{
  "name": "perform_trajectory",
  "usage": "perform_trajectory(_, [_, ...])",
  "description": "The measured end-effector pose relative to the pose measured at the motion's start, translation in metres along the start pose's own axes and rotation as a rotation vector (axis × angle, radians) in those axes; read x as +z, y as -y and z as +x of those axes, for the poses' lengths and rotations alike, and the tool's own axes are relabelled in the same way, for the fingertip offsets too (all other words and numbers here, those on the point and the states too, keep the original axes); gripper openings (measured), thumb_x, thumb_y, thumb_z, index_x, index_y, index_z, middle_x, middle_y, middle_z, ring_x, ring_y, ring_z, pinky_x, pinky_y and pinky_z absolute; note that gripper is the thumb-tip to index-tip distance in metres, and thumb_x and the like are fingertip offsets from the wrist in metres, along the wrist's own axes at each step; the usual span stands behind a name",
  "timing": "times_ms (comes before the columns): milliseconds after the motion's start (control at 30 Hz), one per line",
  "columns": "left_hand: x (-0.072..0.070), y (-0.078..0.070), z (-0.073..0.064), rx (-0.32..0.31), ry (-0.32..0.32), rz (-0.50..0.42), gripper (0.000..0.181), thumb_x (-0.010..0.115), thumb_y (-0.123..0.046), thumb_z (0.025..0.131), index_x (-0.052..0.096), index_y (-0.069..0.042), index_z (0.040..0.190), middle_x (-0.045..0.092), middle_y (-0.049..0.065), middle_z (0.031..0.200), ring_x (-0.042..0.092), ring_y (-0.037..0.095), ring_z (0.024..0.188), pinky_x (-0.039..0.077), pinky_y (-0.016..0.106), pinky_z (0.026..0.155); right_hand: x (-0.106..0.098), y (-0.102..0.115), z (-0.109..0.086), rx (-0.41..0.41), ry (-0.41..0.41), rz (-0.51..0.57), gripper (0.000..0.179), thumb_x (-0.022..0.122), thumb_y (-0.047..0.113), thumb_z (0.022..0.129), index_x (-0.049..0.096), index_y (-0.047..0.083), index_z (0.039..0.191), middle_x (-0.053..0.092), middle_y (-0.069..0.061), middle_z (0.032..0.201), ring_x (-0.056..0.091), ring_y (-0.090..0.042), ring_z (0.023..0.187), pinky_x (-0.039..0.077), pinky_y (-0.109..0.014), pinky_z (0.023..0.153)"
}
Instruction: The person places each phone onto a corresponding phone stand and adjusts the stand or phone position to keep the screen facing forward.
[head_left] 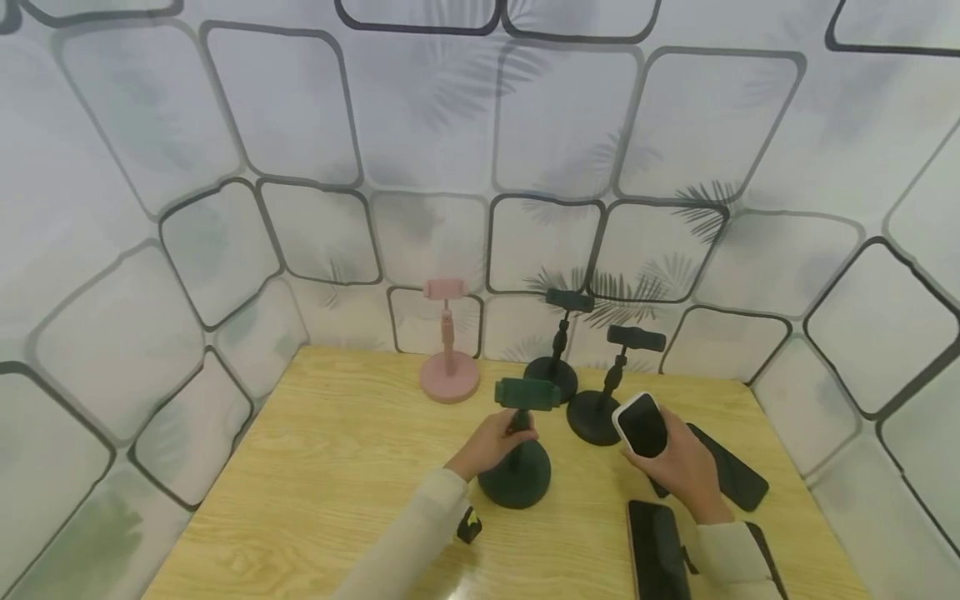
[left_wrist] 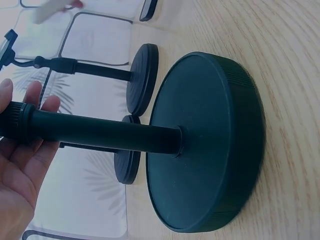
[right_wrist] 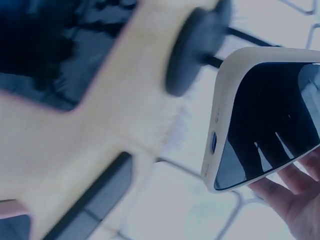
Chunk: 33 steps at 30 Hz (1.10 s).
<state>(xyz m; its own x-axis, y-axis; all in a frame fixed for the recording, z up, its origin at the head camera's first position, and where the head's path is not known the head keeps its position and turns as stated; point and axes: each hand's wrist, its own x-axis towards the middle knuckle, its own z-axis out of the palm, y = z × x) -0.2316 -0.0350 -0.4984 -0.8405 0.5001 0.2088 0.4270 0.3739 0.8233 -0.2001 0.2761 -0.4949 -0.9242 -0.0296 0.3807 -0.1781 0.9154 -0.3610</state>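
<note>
My left hand grips the upper stem of a dark green phone stand, which is upright with its round base at the tabletop. In the left wrist view, fingers and thumb wrap the collar of that stand. My right hand holds a smartphone in a white case, raised above the table and tilted with its dark screen showing. The right wrist view has the fingers along one long edge of this smartphone. It is to the right of the green stand, near a black phone stand.
A pink phone stand and another black stand are at the back by the patterned curtain. Several phones lie at the right, among them a dark one and a pink-edged one. A small black-and-yellow object is by the left sleeve.
</note>
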Motion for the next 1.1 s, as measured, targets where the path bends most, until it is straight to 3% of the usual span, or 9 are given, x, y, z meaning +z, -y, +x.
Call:
perform_trajectory(333, [0.002, -0.002, -0.001, -0.026, 0.006, 0.013, 0.015, 0.056, -0.027, 0.092, 0.057, -0.013, 0.098, 0.066, 0.0, 0.096, 0.062, 0.011, 0.095, 0.05, 0.025, 0.088, -0.032, 0.06, -0.001, -0.047, -0.159, 0.098, 0.089, 0.088, 0.035, 0.058, 0.048, 0.0, 0.13, 0.062, -0.02, 0.107, 0.064, -0.035, 0.082, 0.051, -0.05, 0.061])
perform_trajectory(567, [0.001, -0.002, 0.0, -0.025, 0.001, 0.011, 0.014, 0.057, -0.025, 0.092, 0.058, -0.012, 0.098, 0.067, 0.002, 0.097, 0.063, 0.013, 0.096, 0.051, 0.027, 0.089, -0.05, 0.088, 0.004, -0.062, -0.246, 0.205, 0.086, 0.089, 0.027, 0.058, 0.049, 0.0, 0.129, 0.063, -0.021, 0.106, 0.063, -0.039, 0.089, 0.052, -0.054, 0.068])
perform_trajectory(833, [0.0, -0.002, 0.001, -0.01, 0.01, 0.016, 0.014, 0.057, -0.025, 0.093, 0.057, -0.012, 0.099, 0.066, 0.002, 0.097, 0.062, 0.012, 0.094, 0.05, 0.025, 0.086, -0.072, 0.119, 0.005, 0.035, -0.214, 0.339, 0.075, 0.085, 0.028, 0.066, 0.051, 0.003, 0.129, 0.062, -0.022, 0.113, 0.064, -0.042, 0.095, 0.055, -0.053, 0.07])
perform_trajectory(1100, [0.001, -0.002, 0.001, -0.017, 0.003, 0.007, 0.011, 0.058, -0.021, 0.092, 0.057, -0.011, 0.098, 0.066, 0.003, 0.096, 0.062, 0.013, 0.093, 0.05, 0.025, 0.086, -0.082, 0.158, 0.006, 0.053, -0.187, 0.491, 0.066, 0.084, 0.02, 0.067, 0.054, 0.006, 0.124, 0.063, -0.016, 0.108, 0.062, -0.032, 0.099, 0.058, -0.044, 0.067])
